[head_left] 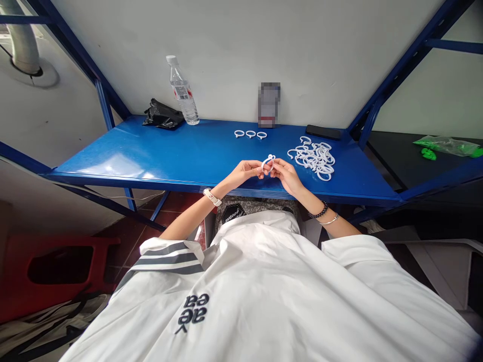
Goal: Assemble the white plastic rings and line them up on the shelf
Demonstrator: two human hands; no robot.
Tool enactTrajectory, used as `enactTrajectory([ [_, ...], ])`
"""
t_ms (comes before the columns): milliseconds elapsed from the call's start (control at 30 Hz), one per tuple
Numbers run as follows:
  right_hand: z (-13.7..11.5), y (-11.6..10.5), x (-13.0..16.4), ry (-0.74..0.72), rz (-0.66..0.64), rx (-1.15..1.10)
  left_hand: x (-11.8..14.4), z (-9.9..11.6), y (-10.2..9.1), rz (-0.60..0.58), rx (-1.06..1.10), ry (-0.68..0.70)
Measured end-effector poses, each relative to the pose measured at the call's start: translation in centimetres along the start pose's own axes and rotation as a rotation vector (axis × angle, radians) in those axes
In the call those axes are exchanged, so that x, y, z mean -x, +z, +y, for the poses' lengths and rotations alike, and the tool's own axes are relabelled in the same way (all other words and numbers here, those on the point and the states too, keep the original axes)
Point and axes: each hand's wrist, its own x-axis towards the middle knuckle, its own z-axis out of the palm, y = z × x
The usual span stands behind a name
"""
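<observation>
1. Both hands meet over the near edge of the blue counter [181,151], and between them they pinch one white plastic ring [268,161].
2. The left hand [247,171] closes its fingertips on the ring's left side; its grip is closed on the ring.
3. The right hand [286,173] closes its fingertips on the ring's right side, so that grip is shut on the same ring.
4. The ring is lifted just above the counter, roughly in the middle of its front edge, with a small loop sticking up at its top.
5. Just to the right of the hands lies a loose pile of white rings [314,156] on the counter.
6. Farther back, a row of three rings [250,134] lies side by side, apart from the pile.
7. Against the wall stand a clear water bottle [183,93], tilted in this view, and a crumpled black bag [162,116] touching its base.
8. A dark phone [323,132] lies flat at the back right, near the pile.
9. The left wrist wears a pale watch [212,197]; the right wrist has a bead bracelet [318,211].
</observation>
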Motion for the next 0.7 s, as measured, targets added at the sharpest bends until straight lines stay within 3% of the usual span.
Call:
enactTrajectory([
  [700,-0.16,0.09,0.11,0.009,0.006,0.026,-0.07,-0.36,-0.28,0.002,-0.005,0.005],
])
